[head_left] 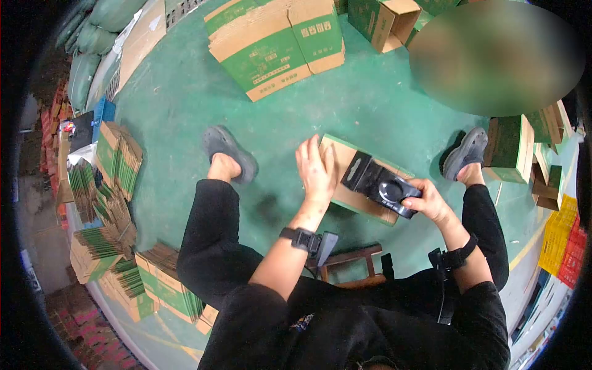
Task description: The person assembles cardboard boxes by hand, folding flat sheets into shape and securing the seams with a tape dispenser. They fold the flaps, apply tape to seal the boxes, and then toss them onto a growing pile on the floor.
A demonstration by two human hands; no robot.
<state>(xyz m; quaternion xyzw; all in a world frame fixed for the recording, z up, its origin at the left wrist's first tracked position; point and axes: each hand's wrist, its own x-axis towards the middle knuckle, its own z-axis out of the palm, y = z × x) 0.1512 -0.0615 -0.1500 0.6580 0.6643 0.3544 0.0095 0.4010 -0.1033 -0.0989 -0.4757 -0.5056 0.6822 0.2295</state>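
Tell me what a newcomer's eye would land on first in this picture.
In the middle, the left hand presses flat on a small green and brown box while the right hand holds a shiny black packet on top of it. Stacks of flattened boxes crowd the green floor on the left, and a big folded carton lies ahead.
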